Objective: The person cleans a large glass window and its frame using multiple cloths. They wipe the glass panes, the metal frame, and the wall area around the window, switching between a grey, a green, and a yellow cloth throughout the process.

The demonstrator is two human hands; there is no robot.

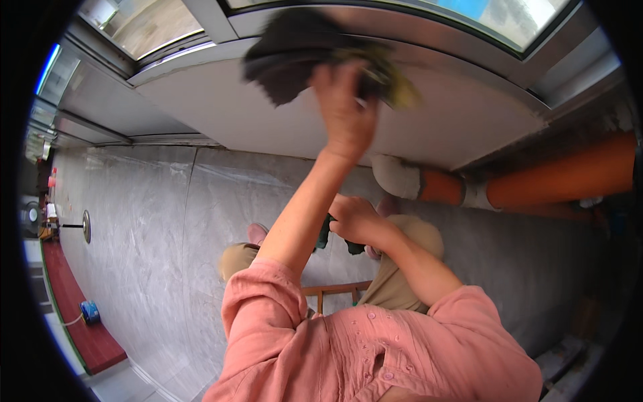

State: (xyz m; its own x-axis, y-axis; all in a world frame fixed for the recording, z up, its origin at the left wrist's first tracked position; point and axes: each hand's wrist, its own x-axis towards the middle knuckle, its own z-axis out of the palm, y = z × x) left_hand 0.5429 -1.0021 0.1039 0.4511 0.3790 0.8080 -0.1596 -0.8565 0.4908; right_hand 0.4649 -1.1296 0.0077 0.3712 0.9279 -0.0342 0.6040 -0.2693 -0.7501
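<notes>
My left hand (343, 107) is stretched out in front and closed on a dark grey cloth (291, 57) with a yellow-green part at its right end. Motion blurs the cloth, which is against or just above the white wall panel (268, 117) under the window; which one I cannot tell. Lower down, between my knees, my right hand (358, 220) is curled closed. Dark green, cloth-like pieces (323, 233) hang just beneath it, largely hidden by my hand and left forearm.
A metal window frame (415, 27) runs along the top. To the right, an orange pipe (562, 177) with a pale elbow (395, 175) lies along the wall. Grey marbled floor (140, 221) spreads below. At far left, a blue round object (89, 311) sits on a red strip (74, 301).
</notes>
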